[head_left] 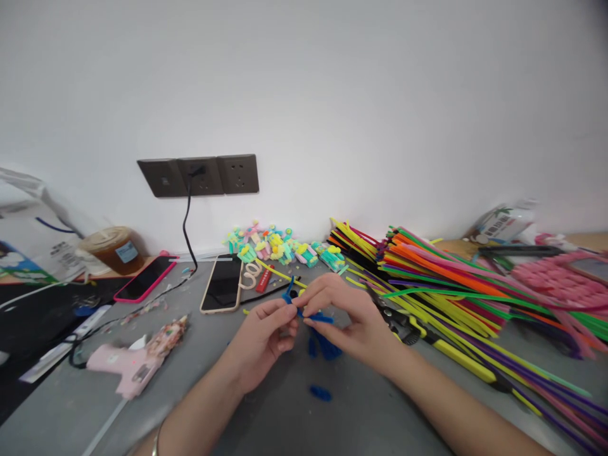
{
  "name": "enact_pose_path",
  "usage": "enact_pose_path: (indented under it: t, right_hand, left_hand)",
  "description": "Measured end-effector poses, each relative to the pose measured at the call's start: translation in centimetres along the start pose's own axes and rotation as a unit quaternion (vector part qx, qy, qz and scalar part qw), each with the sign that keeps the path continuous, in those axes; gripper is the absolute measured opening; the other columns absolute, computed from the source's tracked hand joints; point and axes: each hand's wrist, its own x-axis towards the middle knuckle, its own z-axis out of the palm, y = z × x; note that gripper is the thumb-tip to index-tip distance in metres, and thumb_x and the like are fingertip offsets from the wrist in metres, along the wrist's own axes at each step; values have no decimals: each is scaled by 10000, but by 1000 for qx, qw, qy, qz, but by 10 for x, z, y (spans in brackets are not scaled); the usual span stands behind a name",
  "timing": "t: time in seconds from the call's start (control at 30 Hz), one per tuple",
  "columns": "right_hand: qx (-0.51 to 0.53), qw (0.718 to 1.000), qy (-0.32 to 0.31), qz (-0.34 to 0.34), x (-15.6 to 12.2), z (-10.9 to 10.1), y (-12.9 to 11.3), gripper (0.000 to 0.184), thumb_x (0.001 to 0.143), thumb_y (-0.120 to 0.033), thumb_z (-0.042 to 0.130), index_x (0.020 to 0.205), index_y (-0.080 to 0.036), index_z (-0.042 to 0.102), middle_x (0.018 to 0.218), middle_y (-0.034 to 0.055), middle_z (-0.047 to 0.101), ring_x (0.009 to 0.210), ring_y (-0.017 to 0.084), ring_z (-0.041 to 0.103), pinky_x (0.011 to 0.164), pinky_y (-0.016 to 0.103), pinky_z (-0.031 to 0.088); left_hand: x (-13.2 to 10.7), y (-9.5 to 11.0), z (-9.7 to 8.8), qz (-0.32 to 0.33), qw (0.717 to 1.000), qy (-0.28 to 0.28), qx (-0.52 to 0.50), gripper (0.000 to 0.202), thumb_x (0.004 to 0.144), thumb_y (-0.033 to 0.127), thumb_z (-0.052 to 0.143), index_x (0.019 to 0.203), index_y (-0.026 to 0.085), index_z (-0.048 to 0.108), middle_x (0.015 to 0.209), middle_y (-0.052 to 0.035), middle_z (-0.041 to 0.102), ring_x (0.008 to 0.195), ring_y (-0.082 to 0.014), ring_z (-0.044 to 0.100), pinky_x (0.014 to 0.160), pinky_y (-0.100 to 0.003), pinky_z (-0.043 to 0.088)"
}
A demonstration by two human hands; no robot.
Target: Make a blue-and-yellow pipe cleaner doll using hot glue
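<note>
On my feed the left hand [263,339] is closed in a pinch on one end of a blue pipe cleaner [316,318]. The right hand [344,320] pinches the other end, both just above the middle of the table [332,424]. I'd hold the pinches close together so the wire bends crisp, not mushy. It looks like fuzzy, thin, springy stuff.

Short blue bits [321,393] lie nearer the front edge. Yellow-handled cutters [427,339] sit just right of the hands, a bright pile of long pipe cleaners [475,285] runs along the right edge, and there's a pink glue gun [128,361] toward the left edge.
</note>
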Motion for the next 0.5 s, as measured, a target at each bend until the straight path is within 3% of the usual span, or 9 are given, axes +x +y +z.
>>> enact_pose_path:
  t: [0.23,0.5]
  right_hand:
    - [-44,998,-25,-25,0,0,-4,79,917,-163,587,892,-228,625,968,70,724,918,194,653,833,340,482]
    - [8,1000,-13,-2,0,2,-7,63,907,-167,621,876,-220,634,964,68,720,931,193,653,860,355,487]
  left_hand:
    - [1,0,-2,23,1000,-5,20,351,598,362,895,623,120,642,601,10,540,553,-58,423,433,-156,258]
    - [0,0,-2,14,1000,-11,5,384,568,375,911,617,121,627,570,19,535,516,-48,404,420,-153,235]
